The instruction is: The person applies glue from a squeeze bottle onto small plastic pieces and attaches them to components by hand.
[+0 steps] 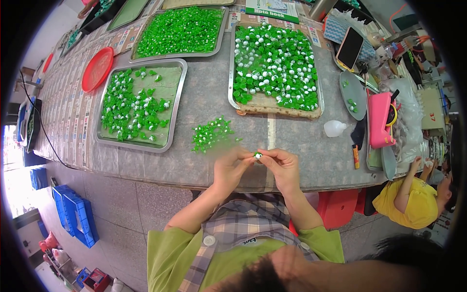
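In front of my chest, over the near edge of the table, my left hand (227, 169) and my right hand (283, 168) meet fingertip to fingertip. Between them they pinch a small green-and-white piece with black dots (258, 155). Just beyond my left hand lies a loose pile of small green pieces with pale tips (212, 135). A metal tray (178, 100) to the left is partly covered with green-and-white pieces. Farther off on the right, another tray (231, 73) is densely filled with similar ones.
A tray of tiny green parts (179, 31) stands at the back, near a red plastic lid (98, 69). Rightward are a white rounded container (334, 128), a grey oval dish (352, 95), a pink holder (380, 119), an orange tube (355, 156) and a phone (350, 48). A person in yellow (407, 202) sits at right.
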Action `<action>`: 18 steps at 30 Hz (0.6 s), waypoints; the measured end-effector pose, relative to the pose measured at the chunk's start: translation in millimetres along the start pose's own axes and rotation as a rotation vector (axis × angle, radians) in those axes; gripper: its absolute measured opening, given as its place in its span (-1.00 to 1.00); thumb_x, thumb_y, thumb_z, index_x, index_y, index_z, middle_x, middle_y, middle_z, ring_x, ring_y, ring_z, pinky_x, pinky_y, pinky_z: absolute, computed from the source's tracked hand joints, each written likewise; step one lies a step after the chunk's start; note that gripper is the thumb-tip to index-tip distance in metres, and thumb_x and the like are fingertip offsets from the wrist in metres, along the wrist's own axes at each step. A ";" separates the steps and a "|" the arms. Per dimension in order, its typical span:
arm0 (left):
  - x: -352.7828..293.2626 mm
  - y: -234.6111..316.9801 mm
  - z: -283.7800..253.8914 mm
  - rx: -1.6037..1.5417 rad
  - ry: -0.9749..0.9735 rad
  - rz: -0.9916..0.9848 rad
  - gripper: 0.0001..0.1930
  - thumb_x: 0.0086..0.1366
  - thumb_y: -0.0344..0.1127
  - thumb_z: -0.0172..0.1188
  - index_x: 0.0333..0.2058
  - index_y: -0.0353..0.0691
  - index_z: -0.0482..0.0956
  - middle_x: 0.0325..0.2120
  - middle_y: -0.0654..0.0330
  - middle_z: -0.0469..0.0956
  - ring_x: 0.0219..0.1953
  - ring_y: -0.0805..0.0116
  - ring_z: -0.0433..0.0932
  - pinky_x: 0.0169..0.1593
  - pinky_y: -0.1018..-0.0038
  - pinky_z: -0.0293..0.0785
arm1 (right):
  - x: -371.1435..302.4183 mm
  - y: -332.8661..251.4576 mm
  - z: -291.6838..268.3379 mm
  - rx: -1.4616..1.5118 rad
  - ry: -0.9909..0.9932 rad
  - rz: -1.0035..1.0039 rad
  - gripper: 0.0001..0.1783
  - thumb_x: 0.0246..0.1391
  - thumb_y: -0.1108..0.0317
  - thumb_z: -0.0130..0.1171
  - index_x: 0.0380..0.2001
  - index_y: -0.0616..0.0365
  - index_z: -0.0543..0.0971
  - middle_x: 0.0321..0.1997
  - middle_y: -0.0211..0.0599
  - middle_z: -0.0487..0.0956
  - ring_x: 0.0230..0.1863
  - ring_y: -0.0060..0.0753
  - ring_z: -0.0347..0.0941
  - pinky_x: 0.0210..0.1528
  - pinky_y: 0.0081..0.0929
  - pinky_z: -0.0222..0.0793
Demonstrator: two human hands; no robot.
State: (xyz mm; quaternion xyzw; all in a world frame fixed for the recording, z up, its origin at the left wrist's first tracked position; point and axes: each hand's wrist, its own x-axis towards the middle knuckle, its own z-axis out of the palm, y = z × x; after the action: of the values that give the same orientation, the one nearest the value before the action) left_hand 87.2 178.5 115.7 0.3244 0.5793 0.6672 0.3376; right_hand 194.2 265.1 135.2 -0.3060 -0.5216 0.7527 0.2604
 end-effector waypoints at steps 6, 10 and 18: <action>7.8 13.9 -2.9 0.306 0.007 0.277 -0.86 -0.14 -0.52 0.14 -0.51 -0.30 0.44 -0.59 0.20 0.41 -0.54 0.43 0.37 -0.48 0.61 0.27 | 1.3 0.3 -4.2 0.165 -0.030 0.112 -0.84 -0.19 0.53 0.04 -0.43 0.28 0.47 -0.47 -0.30 0.48 -0.44 -0.57 0.39 -0.36 -0.69 0.30; 7.1 17.1 -3.9 0.421 -0.012 0.375 -0.79 -0.18 -0.51 0.16 -0.45 -0.28 0.46 -0.61 0.17 0.41 -0.55 0.34 0.38 -0.51 0.55 0.27 | 0.7 1.0 -4.8 0.191 -0.026 0.079 -0.85 -0.19 0.53 0.04 -0.44 0.27 0.48 -0.48 -0.28 0.48 -0.47 -0.55 0.39 -0.38 -0.69 0.31; 5.8 11.5 -5.1 0.450 -0.013 0.408 -0.79 -0.25 -0.54 0.19 -0.50 -0.26 0.48 -0.61 0.22 0.39 -0.56 0.43 0.35 -0.53 0.61 0.25 | 0.1 1.1 -3.5 0.138 -0.028 0.113 -0.88 -0.20 0.52 0.05 -0.48 0.28 0.48 -0.49 -0.23 0.48 -0.50 -0.50 0.41 -0.42 -0.62 0.37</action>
State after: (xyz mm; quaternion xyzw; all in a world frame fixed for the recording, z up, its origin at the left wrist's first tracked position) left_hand 78.9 179.3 126.7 0.5050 0.6332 0.5741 0.1198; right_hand 196.6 267.1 133.2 -0.3057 -0.4540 0.8045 0.2305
